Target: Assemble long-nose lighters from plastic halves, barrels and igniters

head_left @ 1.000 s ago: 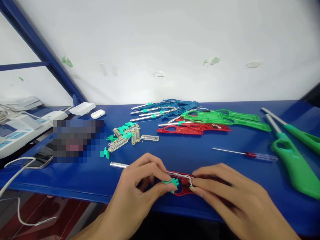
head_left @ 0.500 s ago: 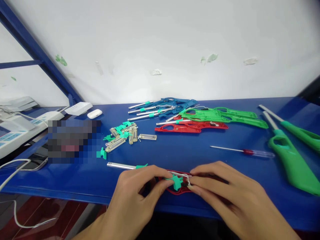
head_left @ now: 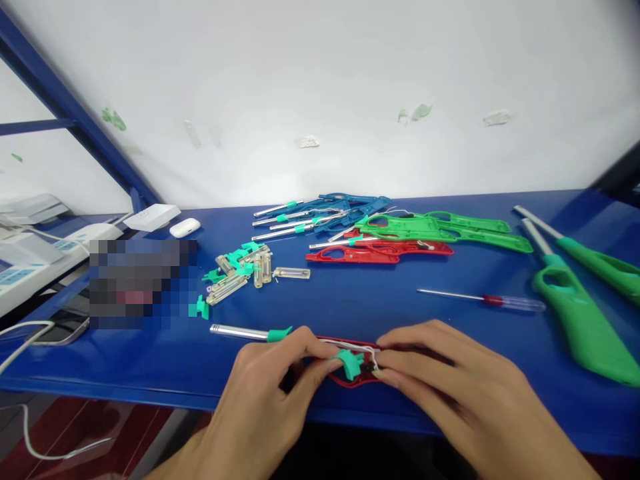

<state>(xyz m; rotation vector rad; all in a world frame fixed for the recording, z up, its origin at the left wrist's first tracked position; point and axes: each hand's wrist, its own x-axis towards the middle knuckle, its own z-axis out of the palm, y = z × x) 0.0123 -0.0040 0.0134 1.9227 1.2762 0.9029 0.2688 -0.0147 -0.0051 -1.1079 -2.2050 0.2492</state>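
Near the front edge of the table lies a red lighter shell half, a metal tube with a green collar reaching out to its left. My left hand pinches a small green trigger over the shell, thumb and forefinger closed on it. A white wire runs along the shell and bends down at my right fingertips. My right hand is closed at the shell's right part, fingertips by the wire's end and a small black part. What exactly the right fingers grip is partly hidden.
Clear fuel tanks and green triggers lie in a pile at left. Behind are blue shells, green shells and red shells. A screwdriver and green lighters lie at right; a phone at left.
The view has shifted slightly. My left fingers and the green trigger have tilted a little; both hands stay at the red shell.
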